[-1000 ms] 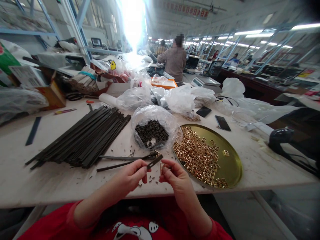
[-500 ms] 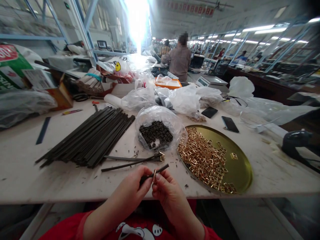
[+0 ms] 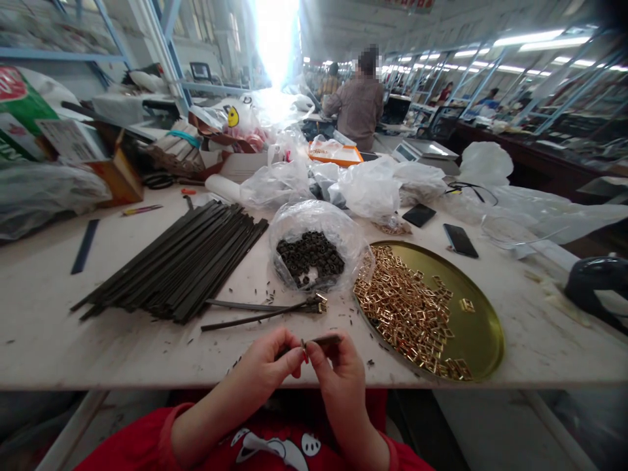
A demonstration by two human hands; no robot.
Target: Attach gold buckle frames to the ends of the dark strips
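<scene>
Near the table's front edge, my left hand (image 3: 275, 358) pinches a dark strap, most of which is hidden by the fingers. My right hand (image 3: 339, 373) grips the end of the same strap (image 3: 324, 340) between thumb and fingers. Where the thumbs meet, a small buckle (image 3: 305, 350) sits around the strap, partly covered. Just beyond the hands lie two loose straps (image 3: 255, 320) with gold buckles (image 3: 320, 303) at their right ends. Farther off, an open plastic bag (image 3: 350, 226) holds small black loops (image 3: 311, 256).
A stack of dark straps (image 3: 171, 261) lies left. At right, a round gold tray (image 3: 483, 333) carries a heap of gold buckles (image 3: 402, 301). Behind are plastic bags (image 3: 370, 186), a phone (image 3: 460, 240) and a scale (image 3: 426, 152). A person (image 3: 360, 104) stands farther back.
My right hand's fingers have shifted out along the strap, covering its free end. The strap lies flatter now. The view has tilted down and left slightly.
</scene>
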